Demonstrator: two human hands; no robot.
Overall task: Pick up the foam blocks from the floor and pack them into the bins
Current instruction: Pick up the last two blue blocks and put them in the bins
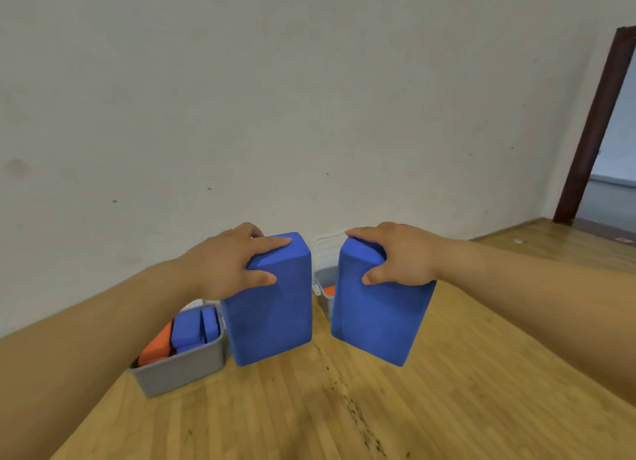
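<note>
**Two blocks in hand, at the bins**

Head view: left hand (237,260) grips the top end of the left block (272,308), thumb on the front face and fingers over the top. Right hand (399,256) holds the right block (375,318) the same way. Both blocks hang above the floor (344,408), just in front of the bins.

Handling: foam, so probably light, soft and grippy. An end grip with a light squeeze should do.

Count:
- 2 blue blocks held.
- 2 grey bins.
- Left bin (179,366) shows 1 orange block (156,349) and at least 2 blue ones (194,328).
- Right bin (325,280) is mostly hidden, with an orange bit visible.

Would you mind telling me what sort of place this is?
Probably a sparse indoor room, perhaps an activity or exercise room: wooden plank floor, plain pale wall, dark door frame, and a grey bin of foam blocks by the wall.
</note>
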